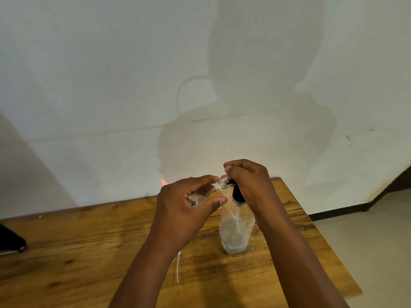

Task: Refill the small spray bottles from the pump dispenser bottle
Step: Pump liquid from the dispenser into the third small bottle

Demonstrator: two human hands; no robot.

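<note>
My left hand point(186, 203) holds a small clear spray bottle point(208, 193), uncapped and tilted, its open neck pointing right against the black pump nozzle. My right hand point(246, 181) is closed over the top of the black pump head point(236, 193). The clear pump dispenser bottle point(235, 230) stands upright on the wooden table point(89, 252), with a little cloudy liquid at its bottom and a dip tube visible inside. The small bottle appears to hold a bit of clear liquid.
A thin white tube point(178, 267) lies on the table below my left wrist. A dark object point(10, 241) sits at the table's left edge. A white wall rises right behind the table. The table's right edge drops to a light floor point(367, 230).
</note>
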